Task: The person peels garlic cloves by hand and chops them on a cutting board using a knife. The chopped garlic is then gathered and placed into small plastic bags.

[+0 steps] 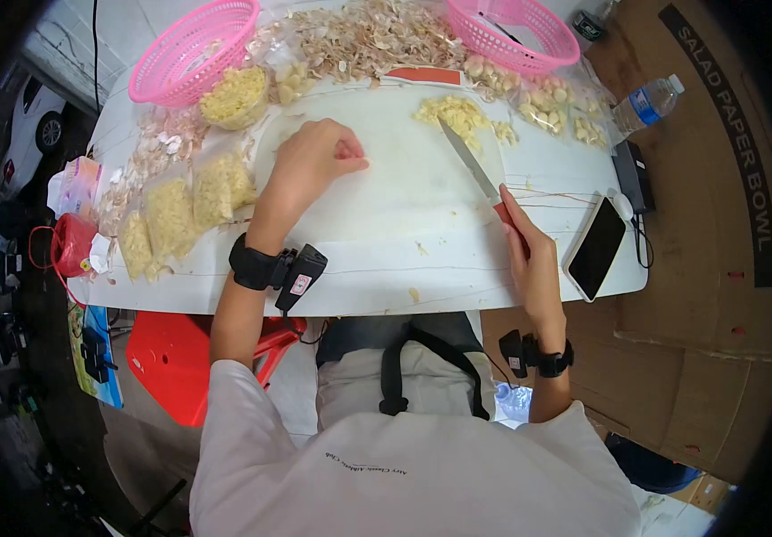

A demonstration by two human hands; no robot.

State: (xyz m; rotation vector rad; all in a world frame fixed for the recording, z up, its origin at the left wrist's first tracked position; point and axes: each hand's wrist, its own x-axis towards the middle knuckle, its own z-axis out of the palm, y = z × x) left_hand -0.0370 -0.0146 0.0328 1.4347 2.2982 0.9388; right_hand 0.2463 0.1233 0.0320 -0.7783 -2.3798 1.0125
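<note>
right hand [529,255] grips the red handle of a knife [471,163], blade pointing up and away across the white cutting board [386,206], its tip just beside a pile of chopped garlic [451,113]. left hand [310,166] rests curled on the board, fingers bent in; whether it holds anything i cannot tell. bags of chopped garlic [180,210] lie left of that hand, a phone [597,248] lies right of the knife hand, and two pink baskets [193,49] sit at the far edge.
</note>
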